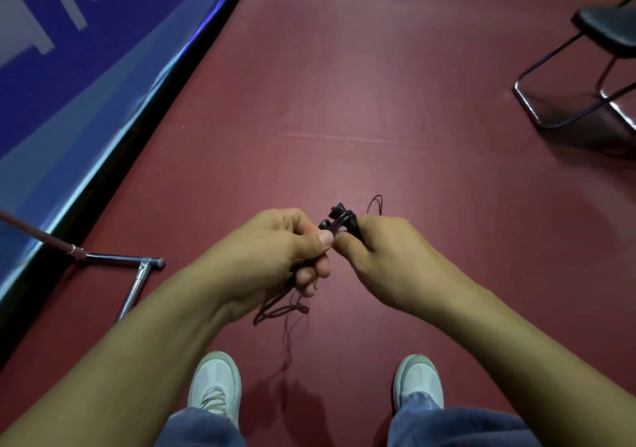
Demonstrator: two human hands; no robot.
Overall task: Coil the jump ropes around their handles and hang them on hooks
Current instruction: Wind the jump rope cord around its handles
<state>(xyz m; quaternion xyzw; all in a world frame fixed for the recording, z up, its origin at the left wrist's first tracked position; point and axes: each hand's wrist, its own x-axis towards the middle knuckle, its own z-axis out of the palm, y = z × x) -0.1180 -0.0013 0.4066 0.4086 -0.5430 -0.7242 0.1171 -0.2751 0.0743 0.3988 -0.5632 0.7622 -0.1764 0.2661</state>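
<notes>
Left hand [285, 250], just right of the metal stand [137, 274] lying by the floor's left edge under the blue banner [69, 85], is closed. Its thumb presses against the forefinger at the near end of the black handles [339, 221]. Its lower fingers curl round several slack loops of the thin dark cord [282, 309], which spill out below the palm. One strand drops from those loops toward the red floor [344, 102] between the two pale shoes [215, 384]; I cannot tell whether its end touches down.

The handles sit side by side between the two hands, out in front of the body and above the middle of the floor. Right hand [382, 257] is closed as well, fingers wrapped round the far part of the handles, with a small loop of cord standing up just above its knuckles. A black chair [605, 30] stands well apart, near the floor's far right corner.

The cord looks very light and limp, yet the small upright loop suggests some spring in it, so turns will probably slip off unless kept taut. It also looks thin and smooth, likely slick and quick to tangle. The handles look rigid, small and light, not fragile. The best hold is probably round both handles together near one end, leaving their middle free for winding. A thumb could then pin each fresh turn.
</notes>
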